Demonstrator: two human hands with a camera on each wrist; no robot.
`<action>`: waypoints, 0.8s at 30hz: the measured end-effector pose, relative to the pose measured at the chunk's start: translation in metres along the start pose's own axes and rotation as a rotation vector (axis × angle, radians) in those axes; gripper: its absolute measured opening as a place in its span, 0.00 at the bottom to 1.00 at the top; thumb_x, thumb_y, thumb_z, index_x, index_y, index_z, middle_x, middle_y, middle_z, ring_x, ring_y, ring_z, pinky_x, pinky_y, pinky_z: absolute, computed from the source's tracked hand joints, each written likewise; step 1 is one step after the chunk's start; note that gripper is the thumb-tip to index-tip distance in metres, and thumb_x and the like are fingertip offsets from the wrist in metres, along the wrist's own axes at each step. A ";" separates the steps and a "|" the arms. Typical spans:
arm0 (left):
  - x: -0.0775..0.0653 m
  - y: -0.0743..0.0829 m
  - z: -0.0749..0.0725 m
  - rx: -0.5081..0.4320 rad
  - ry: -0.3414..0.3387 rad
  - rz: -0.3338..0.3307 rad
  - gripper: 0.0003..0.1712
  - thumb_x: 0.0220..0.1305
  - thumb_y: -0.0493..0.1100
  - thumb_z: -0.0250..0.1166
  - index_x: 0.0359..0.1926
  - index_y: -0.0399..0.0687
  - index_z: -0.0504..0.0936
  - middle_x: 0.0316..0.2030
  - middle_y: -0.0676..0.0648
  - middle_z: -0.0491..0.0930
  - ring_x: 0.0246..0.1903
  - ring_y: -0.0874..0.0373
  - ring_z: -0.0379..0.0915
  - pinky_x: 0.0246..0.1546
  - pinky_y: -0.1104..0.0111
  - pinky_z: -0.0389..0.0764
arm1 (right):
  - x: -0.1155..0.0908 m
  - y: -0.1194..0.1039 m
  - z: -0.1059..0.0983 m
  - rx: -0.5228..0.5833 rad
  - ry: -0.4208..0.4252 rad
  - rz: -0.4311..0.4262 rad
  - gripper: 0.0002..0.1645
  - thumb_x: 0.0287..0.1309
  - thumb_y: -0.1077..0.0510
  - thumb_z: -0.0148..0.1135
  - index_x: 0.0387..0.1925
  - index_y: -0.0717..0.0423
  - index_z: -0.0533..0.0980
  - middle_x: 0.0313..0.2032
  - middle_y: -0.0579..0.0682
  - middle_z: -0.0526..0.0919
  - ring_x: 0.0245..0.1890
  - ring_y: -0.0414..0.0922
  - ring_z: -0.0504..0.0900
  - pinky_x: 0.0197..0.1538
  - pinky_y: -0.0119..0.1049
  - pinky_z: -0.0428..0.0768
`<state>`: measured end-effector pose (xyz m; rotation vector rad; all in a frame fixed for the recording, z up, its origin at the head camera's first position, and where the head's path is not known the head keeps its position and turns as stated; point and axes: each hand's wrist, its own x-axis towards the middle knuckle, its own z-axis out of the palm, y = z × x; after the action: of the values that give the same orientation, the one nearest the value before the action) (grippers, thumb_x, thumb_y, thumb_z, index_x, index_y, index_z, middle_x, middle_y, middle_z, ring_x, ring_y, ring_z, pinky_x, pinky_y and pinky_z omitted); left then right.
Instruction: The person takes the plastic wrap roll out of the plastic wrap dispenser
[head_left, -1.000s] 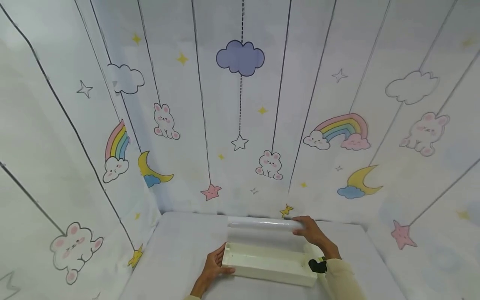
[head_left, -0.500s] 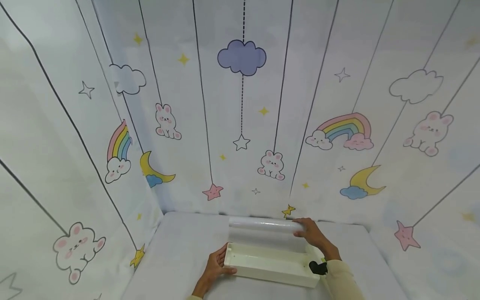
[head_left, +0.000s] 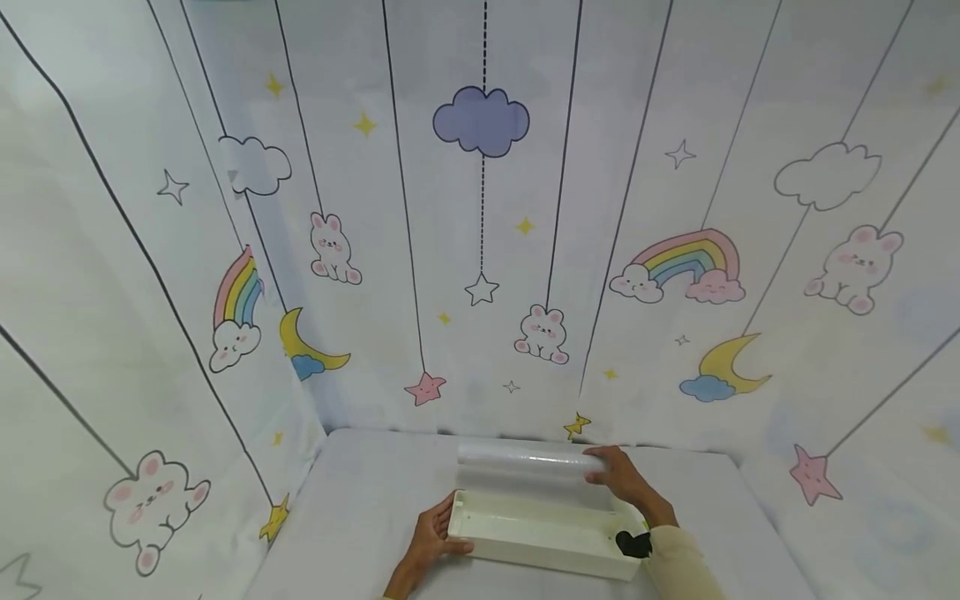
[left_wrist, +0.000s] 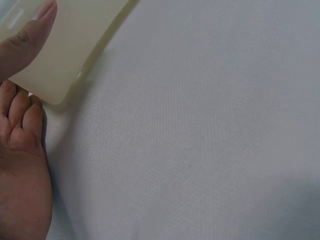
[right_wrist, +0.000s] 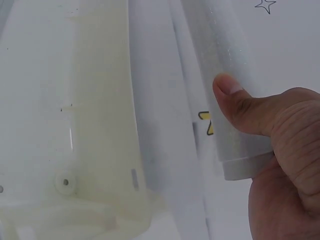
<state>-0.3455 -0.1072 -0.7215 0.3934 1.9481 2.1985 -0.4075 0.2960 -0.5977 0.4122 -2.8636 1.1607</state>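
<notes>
A long cream plastic box [head_left: 547, 560] with its top side uncovered lies in front of me on the white table. My left hand [head_left: 432, 537] grips its left end, thumb on the near wall and fingers round the corner; the left wrist view shows that thumb on the box's corner [left_wrist: 65, 60]. Beyond the box, my right hand [head_left: 622, 479] holds the right end of a shiny roll of clear film [head_left: 525, 457]. In the right wrist view, the thumb presses along the roll [right_wrist: 230, 120] near its pale core end [right_wrist: 245, 167], the fingers behind it.
White cloth covers the table [head_left: 360, 517]. A printed wall [head_left: 480, 350] with bunnies, clouds and stars rises close behind the roll. A black piece [head_left: 633, 544] by the right sleeve [head_left: 682, 562] overlaps the box's right end in the head view.
The right hand and the film roll have come slightly nearer to the box. The left hand stays on the box's end, and the head view shifts a little.
</notes>
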 end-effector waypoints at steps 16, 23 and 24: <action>-0.003 -0.003 -0.003 -0.043 -0.018 0.008 0.62 0.45 0.30 0.80 0.76 0.29 0.52 0.75 0.28 0.55 0.73 0.32 0.56 0.71 0.64 0.72 | 0.005 0.015 0.015 -0.017 0.012 -0.029 0.24 0.47 0.65 0.76 0.49 0.66 0.82 0.47 0.60 0.85 0.49 0.53 0.78 0.53 0.45 0.76; -0.002 -0.005 -0.001 -0.021 -0.013 0.004 0.61 0.46 0.31 0.80 0.77 0.32 0.53 0.75 0.30 0.56 0.73 0.34 0.58 0.70 0.67 0.73 | 0.004 0.023 0.014 -0.022 0.027 -0.041 0.24 0.46 0.65 0.76 0.48 0.68 0.82 0.45 0.62 0.86 0.46 0.56 0.79 0.50 0.43 0.75; -0.001 -0.005 -0.001 -0.020 -0.008 0.000 0.61 0.46 0.32 0.80 0.77 0.33 0.54 0.75 0.31 0.56 0.73 0.35 0.58 0.70 0.67 0.73 | 0.003 0.023 0.014 -0.012 0.028 -0.030 0.24 0.46 0.66 0.76 0.49 0.67 0.82 0.46 0.62 0.86 0.46 0.55 0.79 0.50 0.43 0.74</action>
<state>-0.3447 -0.1077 -0.7267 0.3983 1.9200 2.2117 -0.4152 0.3017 -0.6228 0.4335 -2.8291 1.1347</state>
